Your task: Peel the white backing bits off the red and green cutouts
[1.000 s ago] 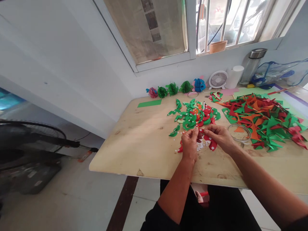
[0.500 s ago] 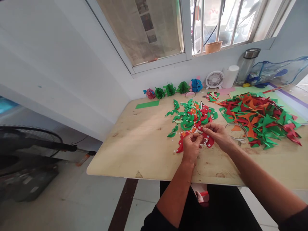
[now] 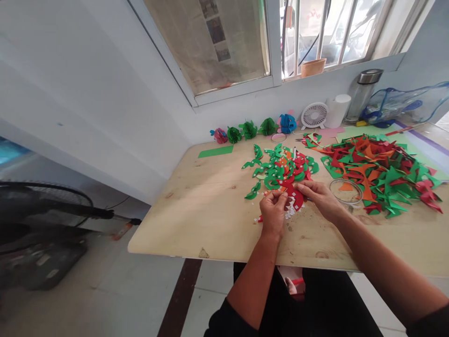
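A curved red paper piece (image 3: 298,200) with small white squares on it spans the gap between my hands. My left hand (image 3: 273,208) pinches its left side, thumb against fingers. At the piece's right edge, the thumb and fingers of my right hand (image 3: 318,196) are closed on it. Loose white squares (image 3: 290,211) lie just below, near my left fingertips. Behind my hands spreads a pile of green, red and orange paper cutouts (image 3: 271,180), many dotted with white squares. My fingers cover parts of the red piece.
To the right lies a large heap of paper scraps (image 3: 372,164), with a tape ring (image 3: 345,192) at its near edge. Folded paper figures (image 3: 249,130), a small white fan (image 3: 315,115) and a glass bottle (image 3: 363,96) line the wall. A green strip (image 3: 215,152) lies at back left.
My left hand has shifted slightly left, and the gap between my hands is wider. More of the red piece and the loose white squares now show between them.
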`<state>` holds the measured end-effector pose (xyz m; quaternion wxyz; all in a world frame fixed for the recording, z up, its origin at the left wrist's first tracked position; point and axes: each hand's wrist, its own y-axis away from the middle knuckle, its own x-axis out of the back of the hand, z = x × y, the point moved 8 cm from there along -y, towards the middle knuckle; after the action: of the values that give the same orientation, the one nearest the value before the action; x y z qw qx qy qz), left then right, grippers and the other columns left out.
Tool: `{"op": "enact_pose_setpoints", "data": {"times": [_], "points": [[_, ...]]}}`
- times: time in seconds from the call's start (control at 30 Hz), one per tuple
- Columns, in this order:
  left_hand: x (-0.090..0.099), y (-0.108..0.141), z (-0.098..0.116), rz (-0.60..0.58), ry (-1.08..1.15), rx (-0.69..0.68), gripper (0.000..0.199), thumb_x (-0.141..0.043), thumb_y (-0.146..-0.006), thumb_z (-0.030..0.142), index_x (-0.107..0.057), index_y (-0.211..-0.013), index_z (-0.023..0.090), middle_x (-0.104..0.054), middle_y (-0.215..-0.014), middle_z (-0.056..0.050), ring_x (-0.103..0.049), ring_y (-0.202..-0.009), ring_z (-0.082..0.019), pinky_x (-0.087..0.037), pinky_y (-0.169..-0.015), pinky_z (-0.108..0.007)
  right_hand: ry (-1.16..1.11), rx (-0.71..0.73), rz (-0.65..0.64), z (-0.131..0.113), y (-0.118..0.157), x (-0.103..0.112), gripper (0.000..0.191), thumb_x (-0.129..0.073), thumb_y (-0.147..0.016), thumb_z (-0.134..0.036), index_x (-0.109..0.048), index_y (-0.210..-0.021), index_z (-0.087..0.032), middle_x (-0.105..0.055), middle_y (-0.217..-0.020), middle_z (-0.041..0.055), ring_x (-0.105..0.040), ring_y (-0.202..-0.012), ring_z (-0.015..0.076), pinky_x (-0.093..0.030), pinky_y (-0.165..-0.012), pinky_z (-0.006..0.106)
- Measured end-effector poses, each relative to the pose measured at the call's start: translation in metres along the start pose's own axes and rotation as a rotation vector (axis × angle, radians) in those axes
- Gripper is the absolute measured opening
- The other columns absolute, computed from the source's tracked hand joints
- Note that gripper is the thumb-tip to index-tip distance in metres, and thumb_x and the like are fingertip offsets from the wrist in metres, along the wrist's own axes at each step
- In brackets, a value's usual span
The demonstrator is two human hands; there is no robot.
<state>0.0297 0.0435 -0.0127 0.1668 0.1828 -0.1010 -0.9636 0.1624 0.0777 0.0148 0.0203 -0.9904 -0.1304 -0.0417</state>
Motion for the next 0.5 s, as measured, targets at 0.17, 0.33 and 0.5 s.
{"op": "enact_pose_setpoints", "data": {"times": [0.17,0.33,0.5], "points": [[0.000,-0.002,0.001,0.012,-0.022,-0.023,0.018,-0.067,-0.062,0.029,-0.057,-0.065,0.013,-0.062,-0.052,0.000,-0.053,-0.043,-0.008,-0.039,-0.044,-0.019,0.056,-0.001,-0.006,-0.006,0.001,-0.002,0.035,-0.060,-0.073,-0.051,-0.064,-0.074,-0.015,-0.052,-0.058,-0.0016,-0.041,-0.054,0.0098,-0.032,-0.049,0.023],[-0.001,-0.004,-0.004,0.002,-0.004,-0.015,0.023,-0.068,-0.062,0.032,-0.056,-0.068,0.014,-0.061,-0.052,0.001,-0.052,-0.042,-0.008,-0.039,-0.044,-0.019,-0.026,-0.016,0.031,-0.001,-0.001,-0.001,0.036,-0.068,-0.065,-0.050,-0.063,-0.075,-0.016,-0.060,-0.066,0.0012,-0.050,-0.059,0.0121,-0.040,-0.054,0.024],[-0.004,-0.002,-0.007,-0.041,0.002,-0.015,0.025,-0.066,-0.065,0.034,-0.057,-0.074,0.013,-0.063,-0.058,-0.001,-0.056,-0.046,-0.009,-0.040,-0.043,-0.018,-0.105,-0.054,0.065,0.007,-0.002,0.003,0.036,-0.071,-0.063,-0.049,-0.063,-0.076,-0.016,-0.062,-0.066,0.0016,-0.053,-0.058,0.0119,-0.041,-0.053,0.024]]}}
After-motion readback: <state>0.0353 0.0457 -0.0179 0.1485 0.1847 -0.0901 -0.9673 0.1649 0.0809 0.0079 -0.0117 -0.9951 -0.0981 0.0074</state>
